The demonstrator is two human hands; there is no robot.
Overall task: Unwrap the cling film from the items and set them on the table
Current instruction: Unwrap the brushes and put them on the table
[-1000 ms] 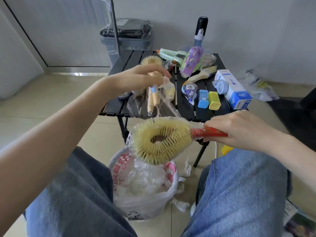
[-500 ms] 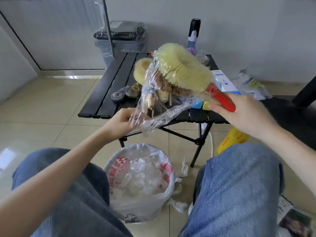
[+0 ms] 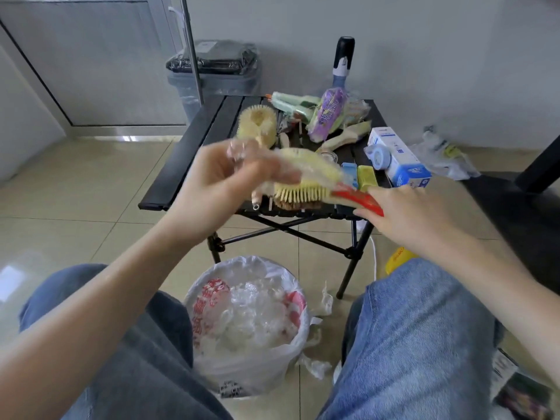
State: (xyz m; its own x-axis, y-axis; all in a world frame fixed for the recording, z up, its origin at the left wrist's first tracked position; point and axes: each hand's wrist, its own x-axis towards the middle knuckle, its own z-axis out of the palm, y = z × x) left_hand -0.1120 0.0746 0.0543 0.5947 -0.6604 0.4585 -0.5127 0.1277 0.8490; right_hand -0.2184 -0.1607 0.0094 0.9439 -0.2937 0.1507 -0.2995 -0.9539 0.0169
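Yellow-bristled brush [image 3: 303,194], red handle, hovers over the black table's [image 3: 181,165] front edge; right hand [image 3: 403,213] grips the handle, left hand [image 3: 224,183] pinches blurry cling film [image 3: 303,165] still draped over it.

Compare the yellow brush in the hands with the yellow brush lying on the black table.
The red-handled yellow ring brush is held up by both hands and still carries cling film; the bare yellow ring brush rests untouched on the black slatted table. Both have pale yellow bristles.
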